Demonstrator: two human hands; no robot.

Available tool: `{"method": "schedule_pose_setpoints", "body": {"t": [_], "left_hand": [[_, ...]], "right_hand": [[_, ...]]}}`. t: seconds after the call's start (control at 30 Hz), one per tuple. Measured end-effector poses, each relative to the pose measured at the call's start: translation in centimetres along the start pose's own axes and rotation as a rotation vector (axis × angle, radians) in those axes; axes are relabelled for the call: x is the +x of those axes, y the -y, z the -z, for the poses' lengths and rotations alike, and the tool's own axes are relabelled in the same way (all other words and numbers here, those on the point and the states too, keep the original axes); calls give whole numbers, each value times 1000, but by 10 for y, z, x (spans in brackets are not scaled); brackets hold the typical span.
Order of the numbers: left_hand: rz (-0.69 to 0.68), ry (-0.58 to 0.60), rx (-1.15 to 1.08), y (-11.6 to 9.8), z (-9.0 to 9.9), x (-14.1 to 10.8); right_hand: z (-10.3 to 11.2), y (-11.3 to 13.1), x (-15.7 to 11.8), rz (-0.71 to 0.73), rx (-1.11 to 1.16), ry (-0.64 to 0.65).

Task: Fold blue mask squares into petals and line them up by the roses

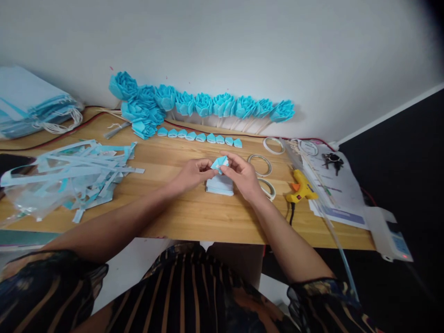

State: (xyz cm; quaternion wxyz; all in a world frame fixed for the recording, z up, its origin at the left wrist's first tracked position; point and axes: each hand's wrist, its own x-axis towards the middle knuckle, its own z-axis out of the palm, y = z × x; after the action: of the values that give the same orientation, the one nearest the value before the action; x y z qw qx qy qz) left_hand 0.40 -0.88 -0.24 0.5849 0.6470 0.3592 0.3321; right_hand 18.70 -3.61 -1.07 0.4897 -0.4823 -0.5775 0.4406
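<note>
Sleeves [58,289] apart, hands [242,175] close together

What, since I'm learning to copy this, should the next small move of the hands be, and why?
Probably fold the blue piece further inward and press the crease: the left hand and right hand both pinch it, crease lines show on its face, and it looks more spread out than the row of folded pieces beyond it.
</note>
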Motion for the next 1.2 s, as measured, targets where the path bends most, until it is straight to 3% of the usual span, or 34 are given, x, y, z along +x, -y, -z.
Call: {"method": "schedule_pose_setpoints", "body": {"t": [0.37,0.67,0.93,1.2], "left_hand": [[2,76,-3,9,3,2],[42,63,96,6,0,-1],[46,120,63,2,0,-2],[42,94,-37,0,2,1]], "right_hand": [[0,2,0,11,87,-113],[-3,1,-2,25,-51,89],[2,5,-1,-24,111,-66],[5,4,0,-31,229,-16]]}}
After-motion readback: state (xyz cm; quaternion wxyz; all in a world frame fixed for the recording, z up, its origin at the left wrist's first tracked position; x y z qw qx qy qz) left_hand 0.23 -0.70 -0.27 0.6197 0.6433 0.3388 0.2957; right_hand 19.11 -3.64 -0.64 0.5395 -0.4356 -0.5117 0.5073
